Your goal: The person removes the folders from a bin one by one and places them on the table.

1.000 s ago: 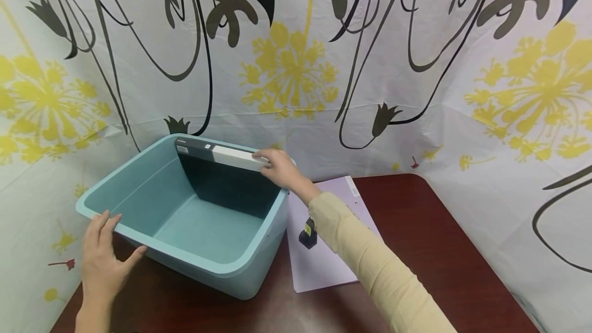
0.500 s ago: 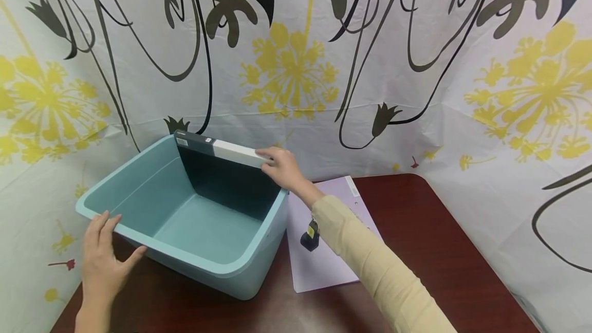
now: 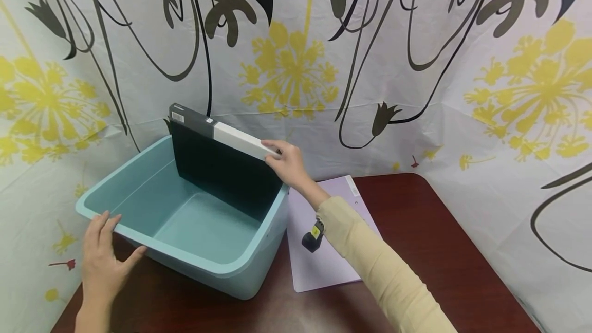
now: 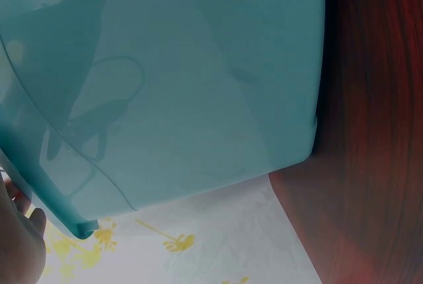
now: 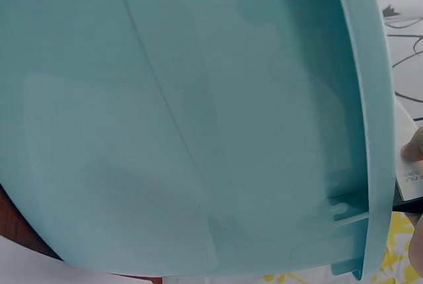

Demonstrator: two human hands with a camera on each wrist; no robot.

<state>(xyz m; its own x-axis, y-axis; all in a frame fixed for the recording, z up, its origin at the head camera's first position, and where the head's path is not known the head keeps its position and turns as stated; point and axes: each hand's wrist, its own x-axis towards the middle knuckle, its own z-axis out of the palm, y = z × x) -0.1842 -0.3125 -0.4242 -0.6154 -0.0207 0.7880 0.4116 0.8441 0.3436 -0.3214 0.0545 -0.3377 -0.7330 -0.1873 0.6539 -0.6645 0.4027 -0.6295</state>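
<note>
My left hand (image 3: 104,256) holds the near-left rim of a light blue plastic tub (image 3: 185,253), its fingertips over the edge and thumb spread along the front. My right hand (image 3: 287,163) pinches the right end of a black file folder (image 3: 217,168) by its grey and white spine. The folder stands tilted inside the tub along the back wall, left end raised well above the rim, lower edge still inside. In the right wrist view, the tub's outer wall (image 5: 165,132) fills most of the picture, and only fingertips and the printed spine (image 5: 410,175) show at the right.
A lilac file folder (image 3: 324,266) lies flat on the dark red wooden table (image 3: 416,230), right beside the tub. A small black device (image 3: 313,238) hangs at the right wrist above it. A flower-patterned cloth (image 3: 296,66) covers the wall behind.
The black folder has risen out of the tub, its left end lifting most and tilting upward. My right hand has moved slightly right with it. The left hand and tub have stayed put.
</note>
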